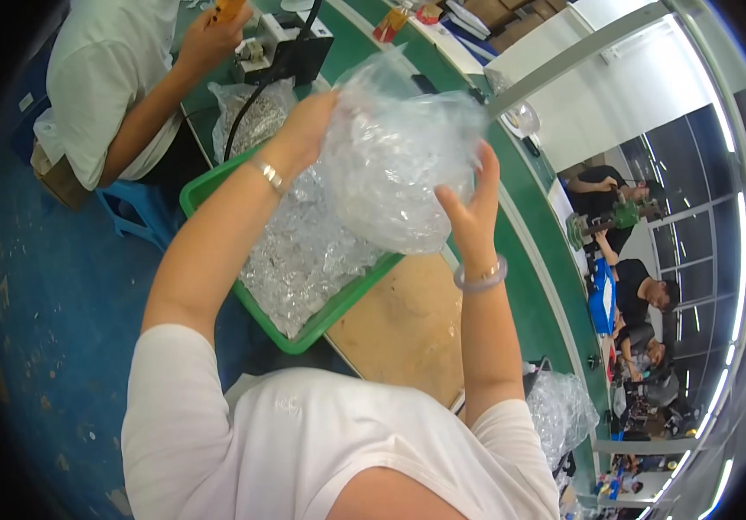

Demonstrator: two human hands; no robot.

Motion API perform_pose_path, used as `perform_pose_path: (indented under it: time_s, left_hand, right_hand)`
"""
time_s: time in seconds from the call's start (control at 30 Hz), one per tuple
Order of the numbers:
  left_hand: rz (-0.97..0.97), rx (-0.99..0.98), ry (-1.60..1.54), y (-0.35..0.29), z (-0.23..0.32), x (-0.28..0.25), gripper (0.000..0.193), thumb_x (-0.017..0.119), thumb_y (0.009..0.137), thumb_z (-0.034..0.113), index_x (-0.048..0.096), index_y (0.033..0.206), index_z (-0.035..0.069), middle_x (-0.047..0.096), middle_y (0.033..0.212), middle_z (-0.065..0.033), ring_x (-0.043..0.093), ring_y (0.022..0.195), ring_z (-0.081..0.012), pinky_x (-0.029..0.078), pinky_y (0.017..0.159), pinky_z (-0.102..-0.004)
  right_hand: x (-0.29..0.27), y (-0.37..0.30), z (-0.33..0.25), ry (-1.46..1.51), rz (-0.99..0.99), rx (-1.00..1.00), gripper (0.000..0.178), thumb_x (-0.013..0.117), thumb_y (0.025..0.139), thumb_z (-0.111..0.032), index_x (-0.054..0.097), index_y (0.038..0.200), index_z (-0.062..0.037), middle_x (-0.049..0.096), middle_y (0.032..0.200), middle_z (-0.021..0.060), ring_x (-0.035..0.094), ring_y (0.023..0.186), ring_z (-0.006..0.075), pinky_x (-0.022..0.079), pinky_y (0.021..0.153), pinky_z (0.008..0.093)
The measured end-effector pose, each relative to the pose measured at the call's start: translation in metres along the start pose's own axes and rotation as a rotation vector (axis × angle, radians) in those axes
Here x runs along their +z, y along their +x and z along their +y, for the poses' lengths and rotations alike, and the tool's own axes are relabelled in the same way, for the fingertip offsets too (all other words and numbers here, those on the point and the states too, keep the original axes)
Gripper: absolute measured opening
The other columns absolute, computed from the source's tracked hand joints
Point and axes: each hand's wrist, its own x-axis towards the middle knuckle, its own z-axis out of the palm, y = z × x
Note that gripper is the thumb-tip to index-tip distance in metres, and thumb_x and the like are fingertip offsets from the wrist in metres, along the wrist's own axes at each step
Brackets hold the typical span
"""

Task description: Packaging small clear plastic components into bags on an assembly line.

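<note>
A full clear plastic bag [399,173] hangs over the right side of a green bin, slightly blurred. My left hand [308,130] is closed on its upper left part, the fingertips hidden behind the plastic. Thumb and fingers apart, my right hand [475,204] stands open at the bag's right side; whether it touches the plastic I cannot tell. Below, the green bin [304,339] holds a heap of crinkled clear plastic bags [295,282] with small pieces in them; what the pieces are is too small to tell.
A tan board [408,316] lies right of the bin on the green bench [525,269]. Behind the bin are another clear bag [260,117] and a black machine [291,48] with a dark cable. A co-worker's arm [165,104] is at left, near a blue stool [135,217].
</note>
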Motion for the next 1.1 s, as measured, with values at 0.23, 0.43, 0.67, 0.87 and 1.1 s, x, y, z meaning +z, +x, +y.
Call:
perform_pose_path:
  time_s: [0.23,0.43,0.67,0.87,1.1]
  left_hand:
    - [0.044,-0.092,0.271,-0.014,0.002,0.011,0.026,0.044,0.084,0.016,0.056,0.100,-0.001,0.061,0.090,-0.0085,0.059,0.081,-0.0164,0.048,0.076,-0.0294]
    - [0.046,0.047,-0.027,-0.055,-0.011,0.004,0.028,0.046,0.084,0.023,0.057,0.098,0.001,0.060,0.095,-0.0079,0.057,0.083,-0.0146,0.045,0.074,-0.0282]
    - [0.160,-0.014,0.415,-0.072,-0.001,-0.009,0.039,0.052,0.083,0.026,0.048,0.114,0.002,0.055,0.106,-0.0064,0.055,0.091,-0.0162,0.045,0.079,-0.0280]
    - [0.038,-0.170,0.695,-0.052,0.039,0.017,0.049,0.058,0.080,0.024,0.043,0.123,0.004,0.047,0.121,-0.0106,0.041,0.113,-0.0182,0.029,0.097,-0.0291]
    - [-0.154,-0.048,1.438,-0.004,0.030,0.059,0.053,0.055,0.084,0.025,0.036,0.128,0.002,0.042,0.126,-0.0097,0.036,0.118,-0.0147,0.028,0.097,-0.0263]
  right_hand:
    - [0.006,-0.039,0.064,0.872,0.035,0.922,0.058,0.050,0.084,-0.037,0.036,0.125,0.0017,0.043,0.122,0.0118,0.041,0.112,0.0200,0.030,0.095,0.0313]
    - [0.030,-0.016,0.008,0.619,0.290,0.540,0.025,0.053,0.085,-0.011,0.059,0.101,0.0071,0.062,0.093,0.0090,0.056,0.083,0.0118,0.042,0.075,0.0207]
    - [0.037,-0.034,-0.040,-0.089,0.162,-0.137,0.018,0.058,0.071,0.003,0.062,0.087,-0.0030,0.061,0.099,0.0103,0.056,0.091,0.0276,0.043,0.079,0.0347]
    - [0.041,-0.071,-0.057,-0.180,0.030,-0.213,0.026,0.060,0.067,-0.005,0.062,0.093,-0.0037,0.058,0.108,0.0047,0.052,0.097,0.0217,0.039,0.085,0.0359]
    - [0.043,-0.086,-0.065,-0.224,-0.053,-0.338,0.035,0.057,0.066,-0.010,0.059,0.100,-0.0038,0.051,0.117,0.0065,0.048,0.105,0.0204,0.034,0.091,0.0355]
